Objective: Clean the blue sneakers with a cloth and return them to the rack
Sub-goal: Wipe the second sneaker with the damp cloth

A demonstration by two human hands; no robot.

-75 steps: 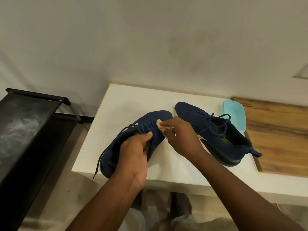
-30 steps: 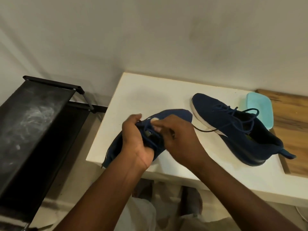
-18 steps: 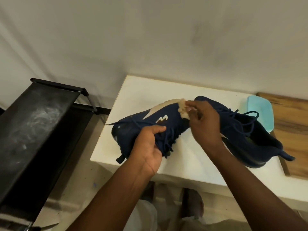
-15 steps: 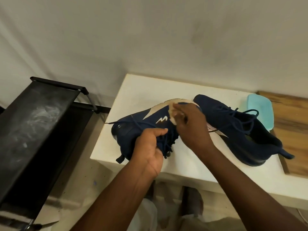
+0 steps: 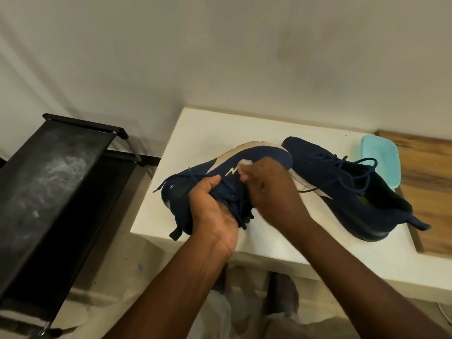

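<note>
My right hand [image 5: 271, 189] hides most of the small pale cloth [image 5: 245, 163], fingers [image 5: 254, 171] pinching it against the navy knit sneaker [image 5: 256, 152]; my left hand [image 5: 215, 211] grips its laced upper.

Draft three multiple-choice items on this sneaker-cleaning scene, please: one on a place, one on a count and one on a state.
1. Where does the light blue container lie?
A. at the far right of the white table, beside the wooden board
B. inside a sneaker
C. in the person's right hand

2. How many blue sneakers are in view?
A. one
B. two
C. three

3. How is the held sneaker turned in the left hand?
A. upright on its sole
B. on its side, pale sole towards the wall
C. sole towards the person

Key:
1 A: the container sits on the table next to the board.
2 B: there is the held sneaker and the resting sneaker on the table.
3 B: the left hand grips it tipped over, and the right hand presses the cloth on its side.
</note>
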